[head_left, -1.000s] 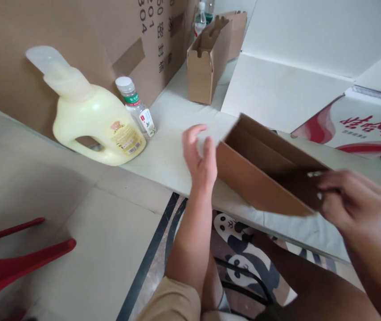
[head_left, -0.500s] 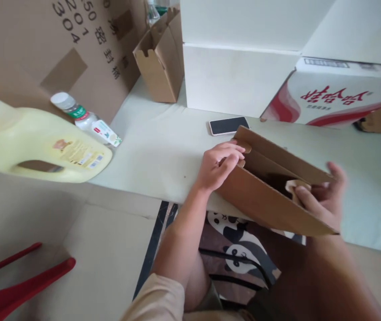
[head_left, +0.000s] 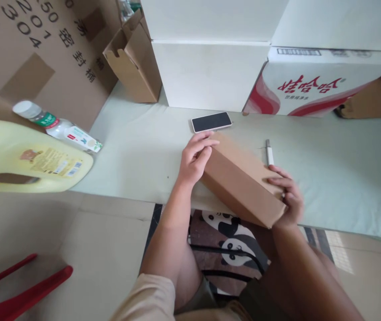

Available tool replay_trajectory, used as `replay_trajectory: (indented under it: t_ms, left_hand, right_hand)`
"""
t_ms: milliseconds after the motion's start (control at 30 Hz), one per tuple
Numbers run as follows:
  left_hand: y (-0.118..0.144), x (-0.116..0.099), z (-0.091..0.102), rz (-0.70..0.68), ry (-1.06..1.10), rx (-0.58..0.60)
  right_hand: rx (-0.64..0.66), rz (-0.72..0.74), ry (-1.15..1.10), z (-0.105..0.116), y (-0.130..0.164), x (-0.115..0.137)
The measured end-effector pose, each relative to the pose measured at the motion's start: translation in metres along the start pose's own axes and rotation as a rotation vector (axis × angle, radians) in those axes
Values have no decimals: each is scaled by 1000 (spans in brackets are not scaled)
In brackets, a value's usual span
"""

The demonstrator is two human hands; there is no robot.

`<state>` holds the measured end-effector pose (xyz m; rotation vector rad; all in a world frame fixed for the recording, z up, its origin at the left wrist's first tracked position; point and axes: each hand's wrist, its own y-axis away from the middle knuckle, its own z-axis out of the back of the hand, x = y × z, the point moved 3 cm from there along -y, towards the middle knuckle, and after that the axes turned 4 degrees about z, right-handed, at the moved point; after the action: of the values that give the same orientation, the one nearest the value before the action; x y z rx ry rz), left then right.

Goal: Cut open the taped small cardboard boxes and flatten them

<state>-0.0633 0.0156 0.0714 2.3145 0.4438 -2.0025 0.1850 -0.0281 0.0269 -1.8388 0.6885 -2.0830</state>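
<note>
A brown cardboard box is held at a slant over the front edge of the table, with two smooth outer faces towards me. At its upper left end my left hand has closed its fingers on the edge. My right hand grips the lower right end, fingers over the upper face and thumb hidden. No opening shows on the sides I can see. Just beyond the right fingers lies a slim white tool with a grey tip. A phone lies flat behind the left hand.
White cartons stand at the back, one with red print. At the left are a yellow jug, a clear bottle, a large printed carton and an open cardboard box. A red stool stands on the floor.
The box has turned from showing its open inside to showing closed outer faces. The pale piece under the right thumb is out of sight. The slim white tool is now visible.
</note>
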Motion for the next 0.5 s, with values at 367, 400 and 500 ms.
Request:
replay_trajectory:
  t_ms: [367, 400, 500]
  left_hand:
    - [-9, 4, 35, -22, -22, -88]
    - [-11, 5, 39, -27, -7, -119]
    - [-13, 13, 44, 11, 18, -160]
  right_hand:
    - [6, -310, 92, 11, 12, -28]
    - [66, -307, 91, 10, 13, -30]
    - [175, -246, 87, 4, 19, -30]
